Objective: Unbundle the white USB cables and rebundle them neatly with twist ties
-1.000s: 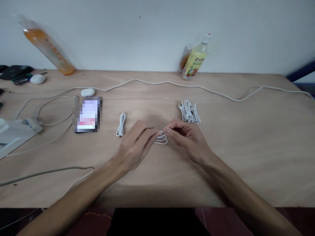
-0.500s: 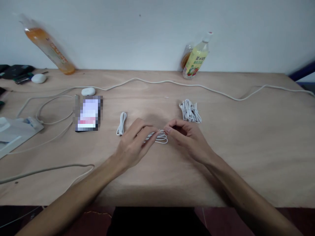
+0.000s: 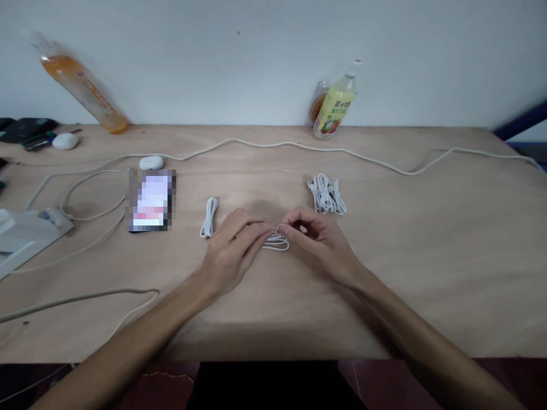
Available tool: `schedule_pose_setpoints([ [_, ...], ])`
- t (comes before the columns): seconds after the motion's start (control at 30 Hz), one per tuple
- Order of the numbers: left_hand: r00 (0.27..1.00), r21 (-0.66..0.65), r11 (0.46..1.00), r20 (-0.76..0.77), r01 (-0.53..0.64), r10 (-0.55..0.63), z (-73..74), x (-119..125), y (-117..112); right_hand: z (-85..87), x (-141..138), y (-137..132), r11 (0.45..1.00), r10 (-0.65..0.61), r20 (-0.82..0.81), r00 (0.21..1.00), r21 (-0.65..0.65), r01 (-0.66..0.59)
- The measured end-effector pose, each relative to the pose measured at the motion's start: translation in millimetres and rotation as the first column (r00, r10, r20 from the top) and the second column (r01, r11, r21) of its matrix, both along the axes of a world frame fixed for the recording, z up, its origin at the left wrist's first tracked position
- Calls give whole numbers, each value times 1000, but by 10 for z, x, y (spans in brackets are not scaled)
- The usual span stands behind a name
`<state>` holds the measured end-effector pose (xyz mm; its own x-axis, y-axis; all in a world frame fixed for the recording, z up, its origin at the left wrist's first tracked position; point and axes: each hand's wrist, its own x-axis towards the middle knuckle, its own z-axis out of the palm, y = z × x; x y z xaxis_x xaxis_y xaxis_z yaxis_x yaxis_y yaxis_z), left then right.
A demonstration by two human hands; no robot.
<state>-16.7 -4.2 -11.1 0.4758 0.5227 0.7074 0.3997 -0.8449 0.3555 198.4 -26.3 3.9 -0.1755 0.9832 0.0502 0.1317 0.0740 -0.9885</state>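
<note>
A coiled white cable point(image 3: 277, 245) lies on the table under my fingertips, partly covered by them. Both hands pinch a thin, light twist tie point(image 3: 274, 226) just above that coil; its exact shape is too small to make out. My left hand point(image 3: 234, 247) is closed at the fingertips, coming in from the left with its fingers bent. From the right, my right hand point(image 3: 319, 242) pinches with thumb and index finger, nearly touching the left fingertips. Left of my hands lies one bundled white cable point(image 3: 209, 217). Beyond my right hand is a pile of bundled white cables point(image 3: 327, 195).
A phone point(image 3: 151, 199) and a white earbud case point(image 3: 151, 163) lie to the left. A long white cord point(image 3: 256, 146) crosses the back. A yellow-labelled bottle point(image 3: 335, 108) and an orange drink bottle point(image 3: 85, 94) stand by the wall. A small white strip point(image 3: 286, 171) lies mid-table.
The view has shifted slightly. My hands stay over the coil, still pinching, with the right fingertips a little closer to the left ones.
</note>
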Motion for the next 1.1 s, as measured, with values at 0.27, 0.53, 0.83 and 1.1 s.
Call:
schedule_pose_setpoints([
  [0.27, 1000, 37, 999, -24, -2, 3, 6, 0, -7, 0, -6, 10, 999, -8, -20, 1000, -33, 8],
  [0.53, 998, 199, 980, -59, -1, 13, 20, 17, 15, 28, -35, -9, 976, -8, -178, 984, -218, -31],
  [0.83, 998, 233, 972, -59, 2, 12, 31, 6, 25, -40, -88, -50, 928, -76, -288, 954, -372, -38],
  [1.1, 999, 46, 999, 28, -17, 16, 49, 21, -8, -8, -40, -40, 998, -53, -73, 996, 42, 56],
])
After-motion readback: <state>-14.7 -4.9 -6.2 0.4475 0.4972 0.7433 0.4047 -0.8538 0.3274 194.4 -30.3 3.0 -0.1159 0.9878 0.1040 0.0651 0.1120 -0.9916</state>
